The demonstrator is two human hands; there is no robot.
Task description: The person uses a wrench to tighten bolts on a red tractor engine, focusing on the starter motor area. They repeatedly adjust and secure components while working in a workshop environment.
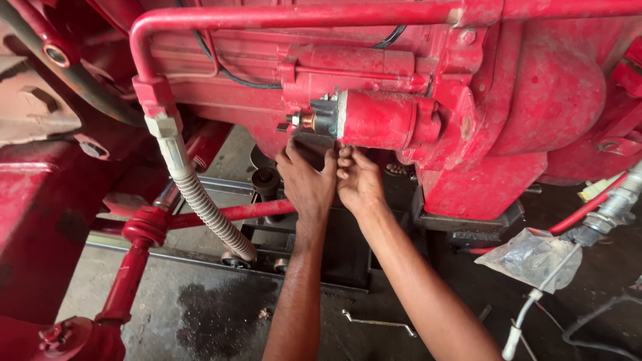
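Under the red engine block (374, 60), near its middle, both hands reach up to the lower side of a red cylindrical starter motor (381, 119). The left hand (306, 180) has its fingers spread and pressed against the dark underside just below the metal end cap (326, 115); it seems to hold or support something there, but what exactly is hidden. The right hand (358, 182) is curled, its fingertips pinched on a small part at the same spot, too small to tell.

The motor lies horizontal, bolted against the block. Its body is painted red with some dust and worn paint, the left end is bare grey metal, and a brass threaded stud (299, 119) sticks out to the left.

A risk, in my judgement: the small part may slip from the fingertips and fall on the oily concrete floor (200, 307), because the grip is blind and from below. A finger could also touch the stud.

A ribbed grey hose (207, 207) hangs at the left, and a bent metal tool (378, 323) lies on the floor.
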